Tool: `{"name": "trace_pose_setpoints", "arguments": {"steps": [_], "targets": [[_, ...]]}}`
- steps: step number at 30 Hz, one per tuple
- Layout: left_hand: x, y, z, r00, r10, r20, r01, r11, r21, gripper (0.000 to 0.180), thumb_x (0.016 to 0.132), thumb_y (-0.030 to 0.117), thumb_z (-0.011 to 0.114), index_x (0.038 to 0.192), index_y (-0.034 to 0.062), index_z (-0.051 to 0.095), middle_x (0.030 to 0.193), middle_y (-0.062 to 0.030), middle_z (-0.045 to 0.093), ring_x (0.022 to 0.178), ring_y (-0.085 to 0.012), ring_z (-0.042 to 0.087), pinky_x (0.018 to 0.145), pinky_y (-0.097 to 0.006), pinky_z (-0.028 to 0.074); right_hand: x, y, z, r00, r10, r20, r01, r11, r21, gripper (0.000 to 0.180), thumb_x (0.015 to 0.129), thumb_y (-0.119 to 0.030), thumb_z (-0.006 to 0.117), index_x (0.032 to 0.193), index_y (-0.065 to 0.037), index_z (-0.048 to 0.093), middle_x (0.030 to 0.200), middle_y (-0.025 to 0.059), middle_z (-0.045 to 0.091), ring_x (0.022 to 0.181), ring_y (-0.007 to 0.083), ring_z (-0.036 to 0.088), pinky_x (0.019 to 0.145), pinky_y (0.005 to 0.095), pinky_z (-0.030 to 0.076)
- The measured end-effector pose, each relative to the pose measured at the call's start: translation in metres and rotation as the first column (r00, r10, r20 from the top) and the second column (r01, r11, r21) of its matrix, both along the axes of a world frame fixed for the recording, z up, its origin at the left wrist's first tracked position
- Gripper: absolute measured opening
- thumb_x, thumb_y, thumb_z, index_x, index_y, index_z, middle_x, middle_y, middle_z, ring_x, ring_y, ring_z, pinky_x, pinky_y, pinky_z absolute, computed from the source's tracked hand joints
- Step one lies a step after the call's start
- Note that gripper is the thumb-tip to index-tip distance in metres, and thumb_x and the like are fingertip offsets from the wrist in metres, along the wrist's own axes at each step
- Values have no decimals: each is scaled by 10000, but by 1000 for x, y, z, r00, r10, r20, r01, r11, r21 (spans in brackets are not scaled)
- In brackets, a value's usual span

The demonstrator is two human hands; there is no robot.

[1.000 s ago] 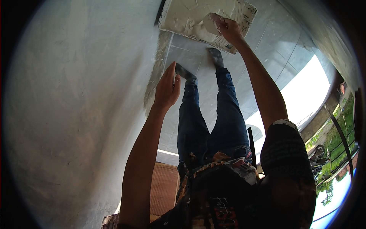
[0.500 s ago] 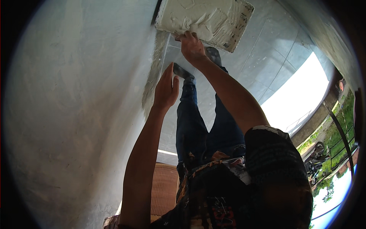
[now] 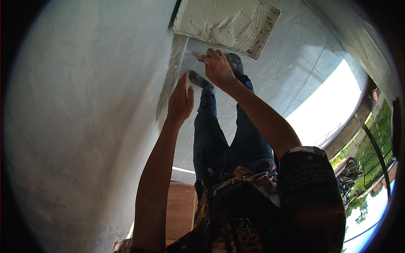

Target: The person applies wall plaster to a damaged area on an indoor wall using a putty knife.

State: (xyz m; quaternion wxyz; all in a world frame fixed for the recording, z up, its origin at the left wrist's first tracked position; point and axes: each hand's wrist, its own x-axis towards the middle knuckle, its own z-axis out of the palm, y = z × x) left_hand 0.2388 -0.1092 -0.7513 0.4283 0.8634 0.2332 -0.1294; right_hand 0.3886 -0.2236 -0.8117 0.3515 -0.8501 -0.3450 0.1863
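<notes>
Drawn back from the near edge of the tray, where it was half a second ago, the right hand now sits just off that edge, at the tray's six o'clock; a second ago it was over the tray's four o'clock corner. It is pinching a flat spreader, smeared pale, that points towards ten o'clock. I can't see its underside. At the person's twelve o'clock, the tray rests on the grey floor, its off-white paste heaped and ridged. From the right hand, the left hand is between seven and eight o'clock, holding nothing I can see: fingers straight and together, thumb apart, close to the wall filling nine o'clock. Below, jeans run down to dark-covered feet. Near six o'clock shows a woven brown panel; greenery lies towards three.
</notes>
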Motion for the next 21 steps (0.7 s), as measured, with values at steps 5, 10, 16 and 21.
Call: {"name": "trace_pose_setpoints", "arguments": {"steps": [5,10,16,21], "targets": [[1,-1,4,1000,11,-11,-11,1000,-9,524,1015,191,399,1475,-46,321,1461,-282,428,1356,-402,434,1126,-439,349,26,-15,2,389,-444,-807,634,765,-115,121,911,-112,619,940,-27,700,857,116,694,771,251,685,783,352,581],[5,-8,2,1000,2,-22,-2,1000,-1,521,1010,186,411,1468,-49,331,1452,-275,443,1348,-398,445,1127,-435,352,31,-21,-31,-116,-130,-985,902,402,-160,177,924,-112,630,1048,14,643,935,102,675,824,193,672,812,375,598],[4,-12,-1,1000,-18,21,19,1000,-23,511,1003,162,430,1461,-48,346,1444,-274,452,1343,-394,453,1120,-433,363,-31,-51,-44,-199,-328,-923,828,447,-337,170,940,-107,608,1083,-16,628,961,82,667,876,221,670,872,404,558],[0,-6,-1,1000,-19,17,19,1000,0,511,1002,159,432,1461,-48,347,1443,-273,455,1341,-391,456,1121,-433,363,-2,-83,-2,659,-528,-536,524,833,-177,238,910,-118,586,1083,34,645,913,172,696,825,238,687,755,368,537]]}}
